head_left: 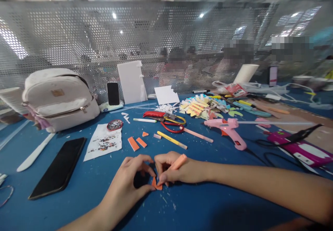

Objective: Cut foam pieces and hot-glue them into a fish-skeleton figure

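Observation:
My right hand (173,168) is wrapped round an orange marker (179,161), its tip end down at a small orange triangular piece (157,187) on the blue table. From the other side my left hand (131,177) curves round the same piece, its thumb and fingertips pinning the edges. Beyond my hands lie two orange strips (133,143) and a smaller orange triangle (145,133). A yellow marker (172,140), with its cap end towards the strips, rests just past my right hand.
Red-handled scissors (173,126), a pink glue gun (229,128) and a pile of paper scraps (203,106) lie farther back. A black phone (58,168), a printed sheet (105,144) and a white backpack (61,99) are on the left. A magenta power strip (299,147) lies right.

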Motion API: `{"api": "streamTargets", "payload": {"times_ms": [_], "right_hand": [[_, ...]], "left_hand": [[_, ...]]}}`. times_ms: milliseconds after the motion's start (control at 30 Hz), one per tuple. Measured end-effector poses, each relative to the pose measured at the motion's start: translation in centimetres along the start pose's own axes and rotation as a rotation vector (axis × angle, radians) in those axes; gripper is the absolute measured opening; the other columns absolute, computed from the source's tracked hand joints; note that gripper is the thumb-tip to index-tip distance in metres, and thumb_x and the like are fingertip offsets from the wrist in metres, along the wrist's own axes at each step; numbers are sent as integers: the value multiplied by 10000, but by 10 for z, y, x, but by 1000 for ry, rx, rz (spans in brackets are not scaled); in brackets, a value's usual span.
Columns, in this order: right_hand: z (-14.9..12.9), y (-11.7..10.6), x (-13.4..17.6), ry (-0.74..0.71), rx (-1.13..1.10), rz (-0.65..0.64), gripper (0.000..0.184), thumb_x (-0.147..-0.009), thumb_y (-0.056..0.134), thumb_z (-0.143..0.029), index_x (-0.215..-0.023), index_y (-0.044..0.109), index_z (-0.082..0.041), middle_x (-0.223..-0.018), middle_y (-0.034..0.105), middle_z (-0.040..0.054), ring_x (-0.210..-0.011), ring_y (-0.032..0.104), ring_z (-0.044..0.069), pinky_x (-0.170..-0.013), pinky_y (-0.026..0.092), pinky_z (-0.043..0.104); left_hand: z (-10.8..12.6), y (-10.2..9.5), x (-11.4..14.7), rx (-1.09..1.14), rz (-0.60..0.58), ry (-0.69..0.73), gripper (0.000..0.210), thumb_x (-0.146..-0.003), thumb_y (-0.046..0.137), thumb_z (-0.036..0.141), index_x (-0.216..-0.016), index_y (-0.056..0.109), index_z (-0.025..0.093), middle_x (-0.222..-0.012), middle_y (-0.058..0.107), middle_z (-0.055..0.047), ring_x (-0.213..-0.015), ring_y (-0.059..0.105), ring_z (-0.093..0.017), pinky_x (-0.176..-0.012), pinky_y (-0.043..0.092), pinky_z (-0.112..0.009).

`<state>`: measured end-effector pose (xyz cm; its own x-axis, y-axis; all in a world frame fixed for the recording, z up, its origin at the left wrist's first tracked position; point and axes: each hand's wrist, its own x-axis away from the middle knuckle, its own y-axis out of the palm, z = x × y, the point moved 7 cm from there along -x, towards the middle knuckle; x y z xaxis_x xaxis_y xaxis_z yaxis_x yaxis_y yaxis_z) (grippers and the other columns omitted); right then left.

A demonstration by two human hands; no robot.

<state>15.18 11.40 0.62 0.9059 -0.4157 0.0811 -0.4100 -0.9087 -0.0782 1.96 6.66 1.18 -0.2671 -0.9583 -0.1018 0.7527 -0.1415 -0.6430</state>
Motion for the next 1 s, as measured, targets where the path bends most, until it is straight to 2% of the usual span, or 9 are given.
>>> {"api": "streamTargets", "payload": {"times_ms": [100, 200, 300, 533, 633, 1000], "right_hand": [[0, 0, -1, 4, 2, 2, 579, -766, 715, -713, -719, 504, -175, -648, 614, -19, -504, 526, 78, -453, 376, 173], [-1, -2, -1, -3, 11, 21, 565, -762, 733, -693, -749, 524, -168, -695, 638, -10, -515, 516, 69, -468, 379, 170], [0, -1, -1, 8, 16, 18, 585, -772, 695, -728, -719, 499, -180, -618, 595, -33, -480, 507, 76, -442, 370, 173], [1, -2, -1, 16, 19, 32, 614, -759, 675, -767, -714, 492, -183, -602, 581, -44, -442, 462, 59, -427, 367, 171], [1, -3, -1, 6, 19, 51, 590, -765, 702, -733, -746, 503, -178, -670, 612, -30, -486, 494, 58, -459, 384, 167], [4, -4, -1, 9, 31, 59, 587, -817, 629, -750, -739, 482, -187, -641, 596, -33, -477, 501, 68, -453, 389, 178]], "left_hand": [[2, -1, 1, -2, 0, -1, 477, -778, 822, 145, -1141, 564, 316, -960, 740, 75, -1022, 600, -216, -903, 432, -351], [2, -1, 1, -5, 3, -1, 447, -786, 822, 165, -1132, 577, 304, -961, 741, 58, -1029, 601, -228, -909, 431, -364], [2, -1, 0, -8, 3, 3, 452, -784, 815, 152, -1143, 579, 293, -973, 745, 41, -1022, 604, -237, -909, 433, -374], [3, -1, -1, -9, 3, 1, 467, -778, 810, 140, -1150, 578, 300, -958, 748, 45, -1013, 608, -233, -899, 448, -363], [3, -1, -1, -12, 6, 2, 436, -779, 813, 152, -1126, 592, 299, -952, 751, 45, -1016, 610, -239, -898, 448, -366], [3, -1, 1, -11, 20, 21, 482, -773, 820, 135, -1156, 579, 301, -949, 742, 43, -1000, 621, -227, -906, 453, -367]]}}
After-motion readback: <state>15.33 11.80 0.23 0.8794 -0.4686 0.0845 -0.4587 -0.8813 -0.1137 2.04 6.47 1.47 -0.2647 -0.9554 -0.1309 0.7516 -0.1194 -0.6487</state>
